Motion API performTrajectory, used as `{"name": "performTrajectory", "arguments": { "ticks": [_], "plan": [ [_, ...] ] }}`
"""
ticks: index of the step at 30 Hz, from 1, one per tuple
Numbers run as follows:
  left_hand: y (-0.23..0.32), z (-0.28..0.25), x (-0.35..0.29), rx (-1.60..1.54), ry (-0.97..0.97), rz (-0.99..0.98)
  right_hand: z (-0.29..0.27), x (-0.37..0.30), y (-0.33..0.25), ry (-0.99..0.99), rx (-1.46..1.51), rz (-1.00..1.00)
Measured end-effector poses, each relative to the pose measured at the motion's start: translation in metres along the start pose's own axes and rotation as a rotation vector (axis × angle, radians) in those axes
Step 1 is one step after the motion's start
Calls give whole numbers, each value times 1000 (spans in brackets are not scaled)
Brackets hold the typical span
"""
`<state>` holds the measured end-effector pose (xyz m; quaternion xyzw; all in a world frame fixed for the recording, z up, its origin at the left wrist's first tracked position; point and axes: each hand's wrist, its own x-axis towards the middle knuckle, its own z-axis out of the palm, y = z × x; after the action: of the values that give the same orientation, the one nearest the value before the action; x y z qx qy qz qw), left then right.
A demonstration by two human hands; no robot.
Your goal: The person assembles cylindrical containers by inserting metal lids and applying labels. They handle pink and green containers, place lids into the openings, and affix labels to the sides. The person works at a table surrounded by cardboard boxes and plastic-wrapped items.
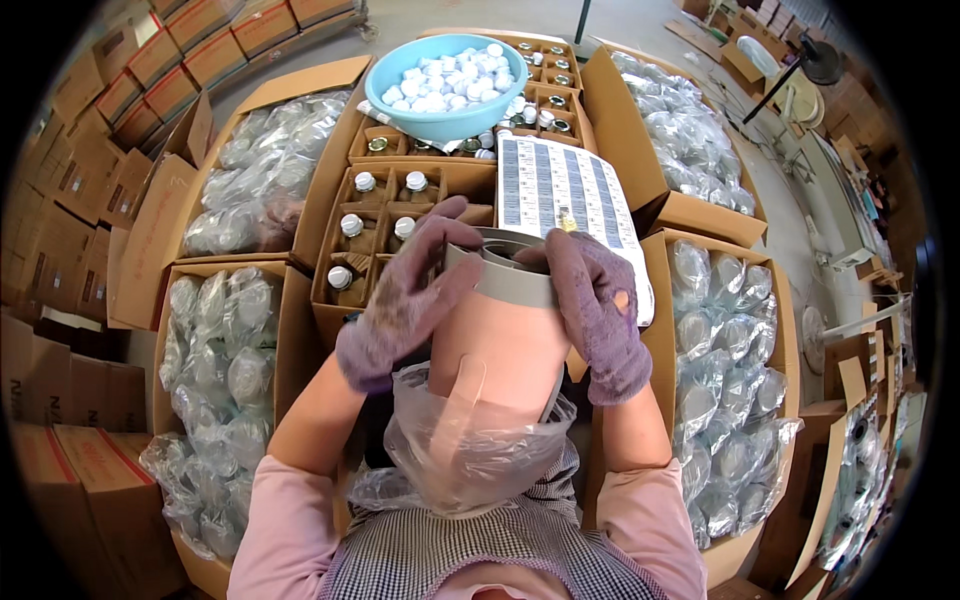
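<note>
A pink thermos flask body [500, 340] with a grey collar stands upright in front of my chest. Clear plastic bag [480, 460] is bunched around its lower part, and a pink strip like a handle runs down its near side. My left hand [415, 295], in a purple work glove, closes on the collar's left side with fingers curved. On the other side my gloved right hand [600, 305] grips the collar, fingertips at the rim. The grey collar [515, 285] has a round dark opening on top. Just beyond it lies a sheet of printed labels [570, 185].
Ahead, a light blue basin [445, 120] full of white caps rests on divided cartons. A divided carton [340, 310] holds several white-capped items. Open cartons of clear-bagged round items flank me at left [225, 370] and right [725, 350]. Stacked closed cartons [120, 470] stand farther left.
</note>
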<state>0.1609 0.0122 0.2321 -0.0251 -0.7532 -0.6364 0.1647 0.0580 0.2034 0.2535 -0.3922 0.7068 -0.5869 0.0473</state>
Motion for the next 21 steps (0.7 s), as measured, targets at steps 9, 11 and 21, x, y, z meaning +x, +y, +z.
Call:
{"name": "performTrajectory", "arguments": {
  "ticks": [9, 11, 21],
  "plan": [
    [39, 41, -80, 691, -11, 138, 12, -2, 9, 81, 193, 304],
    [25, 56, -117, 765, 6, -5, 8, -3, -14, 109, 127, 289],
    [-35, -11, -107, -125, -243, -329, -7, -27, -59, 112, 159, 62]
  ]
}}
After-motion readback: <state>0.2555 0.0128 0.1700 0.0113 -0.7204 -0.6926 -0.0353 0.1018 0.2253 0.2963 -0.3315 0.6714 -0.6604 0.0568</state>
